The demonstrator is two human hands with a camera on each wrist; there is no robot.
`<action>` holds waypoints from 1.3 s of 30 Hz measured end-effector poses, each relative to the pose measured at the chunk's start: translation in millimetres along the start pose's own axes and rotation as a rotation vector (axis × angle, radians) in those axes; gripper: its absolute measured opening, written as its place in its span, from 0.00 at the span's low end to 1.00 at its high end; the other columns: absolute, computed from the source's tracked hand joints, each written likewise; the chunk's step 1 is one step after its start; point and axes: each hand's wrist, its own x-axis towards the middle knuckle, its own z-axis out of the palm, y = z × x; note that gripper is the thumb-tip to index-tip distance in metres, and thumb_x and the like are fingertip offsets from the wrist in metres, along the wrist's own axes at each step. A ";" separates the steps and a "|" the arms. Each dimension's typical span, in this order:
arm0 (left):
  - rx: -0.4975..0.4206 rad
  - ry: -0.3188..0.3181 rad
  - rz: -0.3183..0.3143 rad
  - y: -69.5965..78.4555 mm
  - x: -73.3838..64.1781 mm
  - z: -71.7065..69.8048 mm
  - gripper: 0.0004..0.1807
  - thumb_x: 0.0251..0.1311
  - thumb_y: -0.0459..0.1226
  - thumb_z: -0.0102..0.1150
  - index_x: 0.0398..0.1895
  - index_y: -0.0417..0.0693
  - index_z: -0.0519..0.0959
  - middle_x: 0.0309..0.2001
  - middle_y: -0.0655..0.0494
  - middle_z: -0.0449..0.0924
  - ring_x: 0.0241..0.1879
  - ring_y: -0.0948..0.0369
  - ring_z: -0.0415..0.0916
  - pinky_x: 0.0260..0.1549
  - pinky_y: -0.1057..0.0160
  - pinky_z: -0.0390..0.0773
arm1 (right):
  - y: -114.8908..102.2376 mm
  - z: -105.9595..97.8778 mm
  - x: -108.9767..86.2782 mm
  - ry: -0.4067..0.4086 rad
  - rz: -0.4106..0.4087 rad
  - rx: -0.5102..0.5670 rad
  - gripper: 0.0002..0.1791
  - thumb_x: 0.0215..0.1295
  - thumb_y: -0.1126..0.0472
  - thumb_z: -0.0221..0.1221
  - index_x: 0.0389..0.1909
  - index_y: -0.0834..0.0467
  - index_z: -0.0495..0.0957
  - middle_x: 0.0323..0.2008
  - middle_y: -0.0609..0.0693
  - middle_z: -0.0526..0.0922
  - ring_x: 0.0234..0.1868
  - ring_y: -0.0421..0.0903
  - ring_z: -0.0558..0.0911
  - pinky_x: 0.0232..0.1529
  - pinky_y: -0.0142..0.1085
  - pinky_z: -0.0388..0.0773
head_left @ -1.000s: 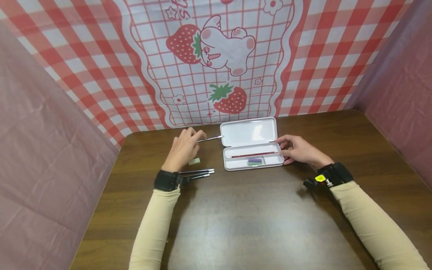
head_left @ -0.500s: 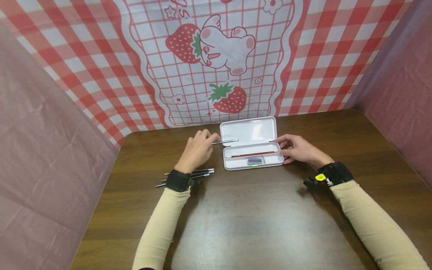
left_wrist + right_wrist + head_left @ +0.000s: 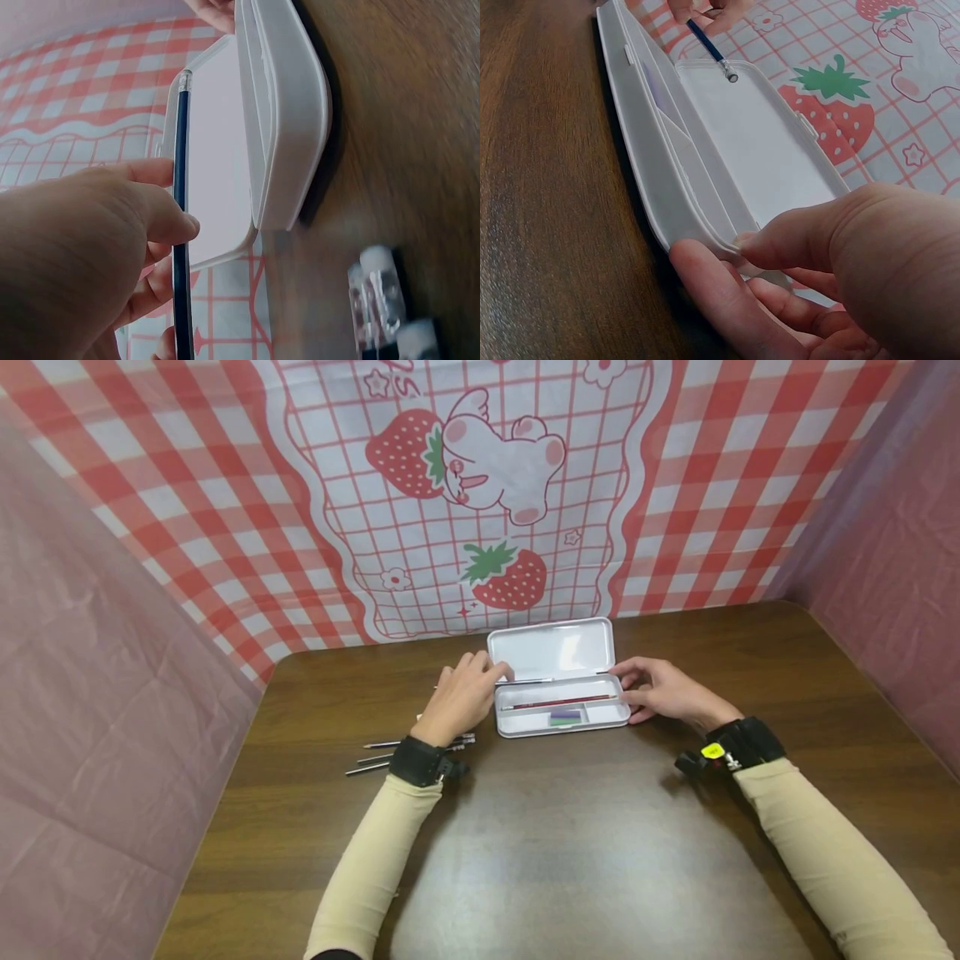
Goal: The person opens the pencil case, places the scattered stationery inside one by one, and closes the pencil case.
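My left hand pinches a dark blue pencil between thumb and fingers. Its white eraser end points right, over the raised lid of the white pencil case. My right hand grips the right end of the case, with the thumb on the rim and the fingers against the outer wall. Inside the base lie a red pencil in the long back slot and a purple and green eraser in a front compartment.
Several dark pencils lie on the brown table beside the left wrist, partly hidden by it. A red-and-white checked cloth with strawberries hangs just behind the case, and pink cloths flank the table.
My left hand has carried the blue pencil rightward, from left of the case to over its hinge side. My right hand keeps its hold on the case end.
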 end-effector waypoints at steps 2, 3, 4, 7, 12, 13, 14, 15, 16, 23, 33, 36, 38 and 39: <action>0.000 -0.011 -0.001 2.1 1.3 0.2 0.18 0.77 0.30 0.62 0.63 0.57 0.85 0.51 0.49 0.84 0.53 0.49 0.80 0.42 0.50 0.81 | 0.6 -0.1 0.3 0.000 -0.001 0.002 0.30 0.79 0.71 0.62 0.78 0.73 0.68 0.59 0.70 0.72 0.47 0.48 0.84 0.38 0.38 0.94; -0.001 -0.012 -0.001 3.2 1.9 0.2 0.19 0.77 0.30 0.62 0.63 0.57 0.85 0.52 0.49 0.84 0.53 0.49 0.80 0.42 0.50 0.82 | 0.9 -0.1 0.6 0.000 0.001 0.005 0.30 0.79 0.71 0.62 0.78 0.73 0.68 0.60 0.69 0.72 0.47 0.49 0.84 0.38 0.38 0.94; -0.004 -0.014 0.001 4.0 2.5 0.5 0.19 0.76 0.29 0.63 0.63 0.57 0.86 0.52 0.49 0.84 0.53 0.49 0.80 0.42 0.50 0.82 | 1.5 -0.2 1.0 -0.001 0.000 0.004 0.31 0.79 0.71 0.62 0.78 0.73 0.68 0.60 0.70 0.72 0.47 0.49 0.84 0.38 0.38 0.94; -0.008 -0.014 0.005 6.5 4.7 2.3 0.19 0.75 0.29 0.63 0.63 0.57 0.86 0.52 0.49 0.84 0.54 0.50 0.80 0.42 0.51 0.81 | 2.3 -0.2 1.7 0.001 0.005 -0.001 0.31 0.79 0.71 0.62 0.79 0.73 0.68 0.60 0.69 0.72 0.47 0.49 0.84 0.38 0.38 0.93; -0.005 -0.026 0.008 12.0 9.2 6.1 0.19 0.75 0.29 0.64 0.63 0.57 0.86 0.51 0.51 0.83 0.54 0.51 0.79 0.41 0.53 0.80 | 2.5 0.0 2.0 0.006 0.012 -0.006 0.31 0.79 0.71 0.62 0.79 0.73 0.67 0.60 0.69 0.72 0.48 0.50 0.84 0.38 0.37 0.93; -0.003 -0.033 0.007 13.6 10.0 6.8 0.19 0.76 0.30 0.64 0.63 0.57 0.85 0.52 0.51 0.83 0.54 0.52 0.79 0.41 0.54 0.79 | 2.4 0.2 2.0 0.006 0.013 -0.006 0.31 0.80 0.71 0.62 0.79 0.73 0.68 0.60 0.69 0.72 0.48 0.50 0.84 0.38 0.37 0.93; -0.002 -0.040 0.006 15.4 11.0 7.6 0.19 0.76 0.30 0.64 0.64 0.58 0.85 0.52 0.52 0.83 0.54 0.52 0.79 0.41 0.54 0.79 | 2.2 0.2 2.0 0.005 0.014 -0.006 0.31 0.80 0.71 0.62 0.79 0.73 0.67 0.60 0.69 0.72 0.48 0.50 0.84 0.38 0.37 0.93; 0.000 -0.049 0.005 17.3 12.2 8.5 0.19 0.77 0.30 0.63 0.64 0.58 0.85 0.53 0.52 0.83 0.55 0.52 0.80 0.41 0.54 0.79 | 2.1 0.3 1.9 0.005 0.015 -0.005 0.31 0.80 0.71 0.61 0.79 0.73 0.68 0.60 0.69 0.72 0.48 0.50 0.84 0.38 0.37 0.93; 0.002 -0.058 0.006 19.3 13.6 9.4 0.19 0.78 0.30 0.62 0.65 0.59 0.85 0.53 0.52 0.83 0.56 0.52 0.80 0.42 0.55 0.79 | 1.9 0.2 1.8 0.004 0.016 -0.004 0.31 0.80 0.71 0.61 0.79 0.73 0.68 0.60 0.69 0.72 0.48 0.50 0.84 0.38 0.37 0.93; -0.007 -0.030 0.037 25.1 26.5 30.0 0.18 0.79 0.31 0.59 0.64 0.58 0.87 0.52 0.54 0.84 0.55 0.53 0.82 0.40 0.54 0.81 | 0.2 -0.1 0.9 0.001 0.018 0.010 0.30 0.80 0.71 0.61 0.78 0.72 0.68 0.60 0.69 0.71 0.47 0.50 0.84 0.39 0.38 0.94; 0.015 0.000 0.044 42.7 41.8 45.1 0.18 0.74 0.32 0.66 0.61 0.60 0.89 0.51 0.55 0.86 0.54 0.54 0.82 0.40 0.51 0.84 | 1.5 -0.3 2.5 -0.003 0.019 0.009 0.30 0.80 0.71 0.61 0.78 0.71 0.68 0.60 0.68 0.71 0.48 0.50 0.84 0.39 0.38 0.94; 0.011 0.013 0.037 39.8 50.6 67.8 0.19 0.72 0.33 0.69 0.62 0.62 0.89 0.51 0.57 0.85 0.54 0.55 0.82 0.37 0.52 0.81 | 1.6 0.1 3.2 -0.001 0.020 0.017 0.30 0.80 0.71 0.61 0.78 0.72 0.68 0.59 0.68 0.71 0.47 0.49 0.84 0.39 0.38 0.94; 0.016 0.025 0.038 37.5 56.0 82.0 0.21 0.70 0.34 0.72 0.62 0.65 0.89 0.51 0.59 0.85 0.54 0.56 0.81 0.37 0.54 0.80 | 2.0 0.3 3.9 0.002 0.020 0.024 0.30 0.79 0.72 0.61 0.78 0.72 0.68 0.59 0.68 0.72 0.45 0.47 0.84 0.38 0.39 0.94; 0.017 0.035 0.040 36.1 58.2 89.3 0.22 0.69 0.34 0.73 0.62 0.67 0.89 0.51 0.59 0.84 0.53 0.57 0.81 0.37 0.55 0.80 | 2.3 0.2 4.3 0.003 0.019 0.025 0.31 0.79 0.72 0.61 0.78 0.73 0.68 0.59 0.68 0.72 0.45 0.47 0.84 0.38 0.39 0.94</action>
